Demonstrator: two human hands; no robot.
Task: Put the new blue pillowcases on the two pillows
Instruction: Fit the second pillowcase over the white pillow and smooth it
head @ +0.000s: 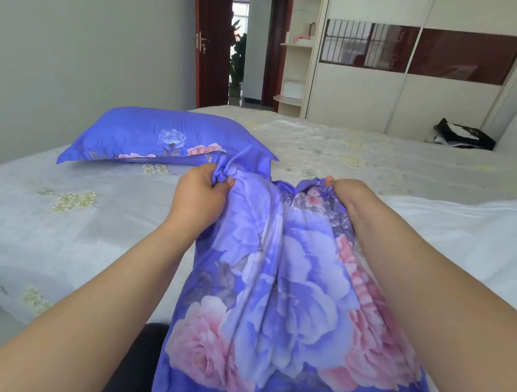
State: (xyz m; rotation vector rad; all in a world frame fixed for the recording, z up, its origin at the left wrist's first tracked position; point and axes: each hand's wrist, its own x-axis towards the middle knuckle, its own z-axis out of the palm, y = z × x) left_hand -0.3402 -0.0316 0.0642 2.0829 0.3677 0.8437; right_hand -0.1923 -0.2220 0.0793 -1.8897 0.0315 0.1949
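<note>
Across the bed (49, 198), one covered pillow (158, 137) lies toward the far left edge. We bunch the second pillowcase (287, 284) between left hand (200, 194) and right hand (347, 199), fingers clenched on its gathered end, probably to find the opening for the white pillow (479, 235) at the right edge.

Both arms outstretched, left hand (201, 194) and right hand (349, 198) fisted closed

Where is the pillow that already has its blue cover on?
The covered pillow lies on the bed toward the left of the head view, near the grey wall, just beyond the left hand gripping the loose pillowcase.
</note>
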